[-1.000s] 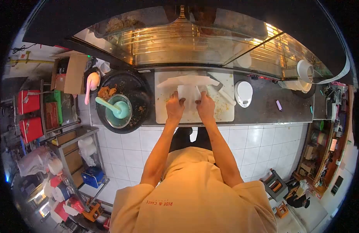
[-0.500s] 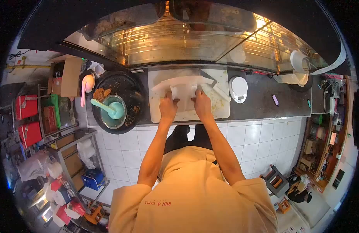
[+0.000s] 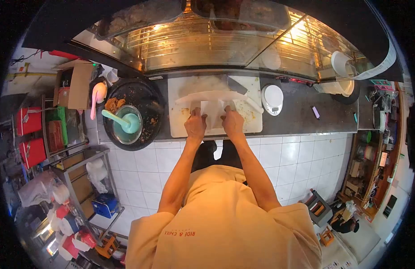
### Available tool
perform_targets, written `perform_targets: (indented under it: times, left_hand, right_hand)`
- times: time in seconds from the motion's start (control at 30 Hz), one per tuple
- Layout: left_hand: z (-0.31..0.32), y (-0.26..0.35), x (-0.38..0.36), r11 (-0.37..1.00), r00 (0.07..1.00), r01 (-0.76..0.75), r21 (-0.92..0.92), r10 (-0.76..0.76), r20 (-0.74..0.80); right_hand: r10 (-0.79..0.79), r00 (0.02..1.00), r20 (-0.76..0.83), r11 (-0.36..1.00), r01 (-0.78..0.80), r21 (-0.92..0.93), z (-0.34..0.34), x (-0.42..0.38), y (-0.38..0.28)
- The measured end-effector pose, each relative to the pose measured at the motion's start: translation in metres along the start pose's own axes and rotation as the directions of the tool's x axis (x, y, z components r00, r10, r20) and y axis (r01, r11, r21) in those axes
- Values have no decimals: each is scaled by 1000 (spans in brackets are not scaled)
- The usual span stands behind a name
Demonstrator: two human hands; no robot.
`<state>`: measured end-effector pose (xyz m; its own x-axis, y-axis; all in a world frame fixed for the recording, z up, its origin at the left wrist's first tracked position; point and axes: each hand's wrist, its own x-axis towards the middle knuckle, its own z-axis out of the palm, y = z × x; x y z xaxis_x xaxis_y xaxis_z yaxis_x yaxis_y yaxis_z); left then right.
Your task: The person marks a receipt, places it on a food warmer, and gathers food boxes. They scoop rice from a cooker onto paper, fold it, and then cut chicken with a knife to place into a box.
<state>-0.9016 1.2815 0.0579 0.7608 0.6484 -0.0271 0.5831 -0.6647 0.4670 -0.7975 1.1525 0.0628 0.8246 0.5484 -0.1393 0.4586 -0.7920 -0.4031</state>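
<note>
A white folded piece of paper or thin card (image 3: 211, 96) stands over the white cutting board (image 3: 180, 127), its wide upper edge bowed away from me. My left hand (image 3: 196, 124) grips its near left side, fingers closed. On the near right side my right hand (image 3: 233, 122) pinches it in the same way. The fingertips are partly hidden against the paper. Just right of the paper, a cleaver (image 3: 237, 86) with a white handle (image 3: 254, 104) lies on the board. Crumbs dot the board's surface.
Left of the board is a black round tray (image 3: 151, 96) with fried pieces (image 3: 114, 105) and a metal bowl holding a pale green ladle (image 3: 132, 123). A white kitchen scale (image 3: 273, 99) sits on the right. Behind the counter stands a lit glass display case (image 3: 194, 56).
The view has shifted slightly. Both hands still hold the paper, and its upper edge now looks more evenly curved, with the hands a little nearer to me on the board.
</note>
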Motion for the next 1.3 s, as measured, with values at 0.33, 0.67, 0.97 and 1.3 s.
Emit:
perform_targets:
  times: [0.33,0.67,0.97,1.3]
  left_hand:
    - [4,4,-3,1000,999,22,-16,-23,-45]
    - [1,9,-1,994,998,47,-94,-51,-41]
    - [0,-3,14,928,991,130,-349,-109,80]
    - [-26,17,46,498,801,594,-632,-290,524]
  right_hand:
    - [-37,963,-267,996,13,-94,-33,-1,-11]
    - [-223,972,-73,975,223,-9,-17,-9,-6]
    - [-158,987,-25,984,160,78,9,4,8]
    - [-93,993,-75,971,107,214,7,-2,12]
